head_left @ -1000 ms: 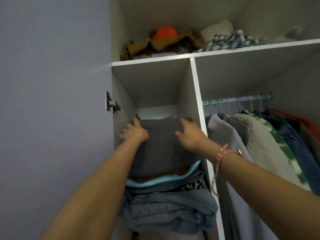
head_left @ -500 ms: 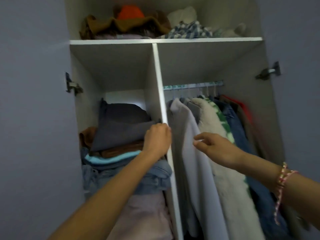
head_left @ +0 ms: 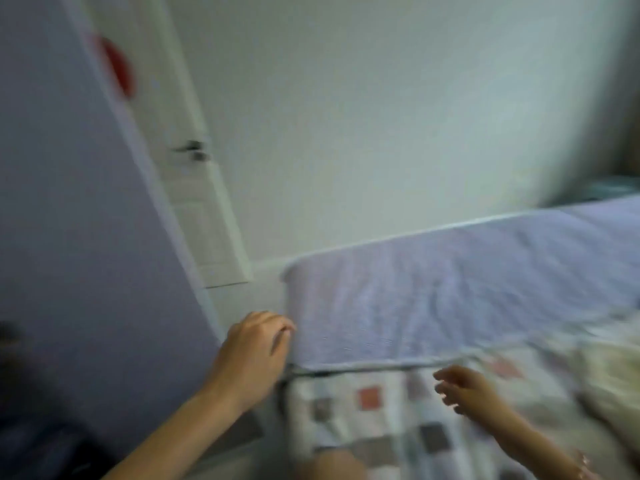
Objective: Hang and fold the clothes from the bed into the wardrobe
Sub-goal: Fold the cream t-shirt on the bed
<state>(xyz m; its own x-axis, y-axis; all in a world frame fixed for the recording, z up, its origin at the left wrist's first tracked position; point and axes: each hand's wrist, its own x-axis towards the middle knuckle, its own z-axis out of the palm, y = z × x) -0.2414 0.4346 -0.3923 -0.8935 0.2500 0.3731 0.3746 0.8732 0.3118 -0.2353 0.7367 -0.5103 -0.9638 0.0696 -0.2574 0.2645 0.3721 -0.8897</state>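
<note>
The view is blurred by motion. The bed [head_left: 450, 299] with a pale lilac sheet fills the right half, and a white cover with grey and red squares [head_left: 374, 420] lies at its near end. A pale garment or cloth [head_left: 613, 379] lies at the right edge, too blurred to name. My left hand [head_left: 252, 355] hovers at the bed's near left corner, fingers loosely curled, holding nothing. My right hand [head_left: 464, 386] hovers above the patterned cover with fingers spread and empty. The wardrobe's inside is out of view.
A lilac wardrobe door panel [head_left: 69, 237] stands at the left. Behind it is a white room door [head_left: 194, 188] with a metal handle [head_left: 194, 150]. A white wall runs along the far side of the bed.
My view has swung from the wardrobe shelves to the bed. Both hands have left the folded stack and the hanging clothes and now hover empty over the bed's near end.
</note>
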